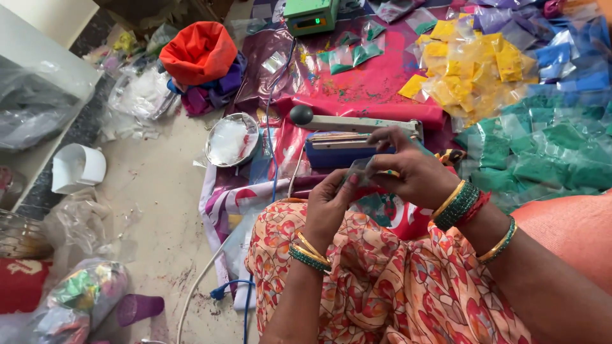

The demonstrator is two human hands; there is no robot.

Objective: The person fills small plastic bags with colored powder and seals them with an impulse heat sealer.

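My left hand point(328, 204) and my right hand point(408, 169) meet over my lap, pinching a small clear plastic packet point(360, 169) between their fingers. Both wrists wear gold and green bangles. Just beyond the hands lies a blue heat sealer point(338, 150) with a pale lever arm ending in a dark round knob point(301, 114). My knees are covered in orange flowered cloth point(382, 280).
Heaps of small packets lie on the right: yellow point(472, 70), green point(548, 153) and blue point(574, 57). A steel dish point(233, 140) of clear bags sits left of the sealer. A green scale point(311, 16) stands at the back, an orange bag point(199, 51) and a white tub point(78, 169) farther left.
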